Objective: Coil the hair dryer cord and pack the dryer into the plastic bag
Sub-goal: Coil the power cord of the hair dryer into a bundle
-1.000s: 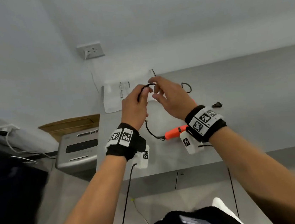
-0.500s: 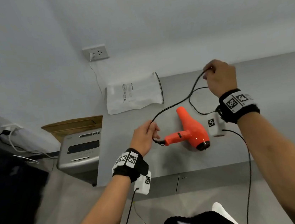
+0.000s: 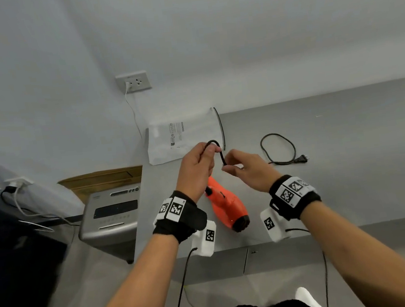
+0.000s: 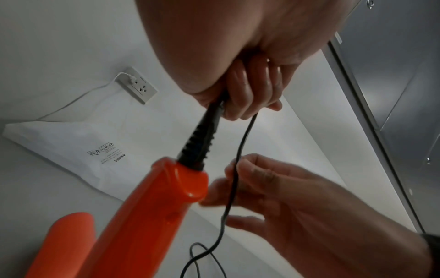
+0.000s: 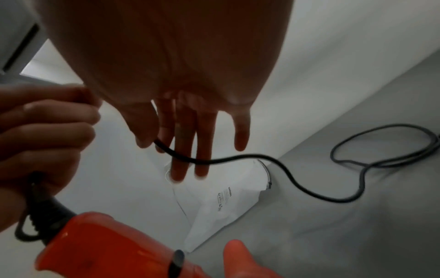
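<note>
The orange hair dryer [image 3: 228, 206] lies on the grey table [image 3: 351, 173], its handle end [image 4: 154, 206] tilted up toward my hands. My left hand [image 3: 197, 165] grips the black cord [image 3: 211, 142] just past the strain relief [image 4: 200, 143], and a small loop arches over its fingers. Close beside it on the right, my right hand [image 3: 241, 169] pinches the cord [image 5: 166, 148] between thumb and forefinger, the other fingers straight. The rest of the cord [image 3: 277, 149] lies in a loose loop to the right, ending at the plug [image 3: 301, 159]. The white plastic bag [image 3: 181, 138] lies flat by the wall behind my hands.
A silver machine [image 3: 112, 215] and a cardboard box [image 3: 102, 178] stand left of the table. A wall outlet [image 3: 134, 81] with a white cable is above the bag. The table's front edge [image 3: 333, 229] runs under my wrists.
My right hand came back from far right to beside my left hand, bringing cord into a small loop. The dryer swung so its handle points toward my hands.
</note>
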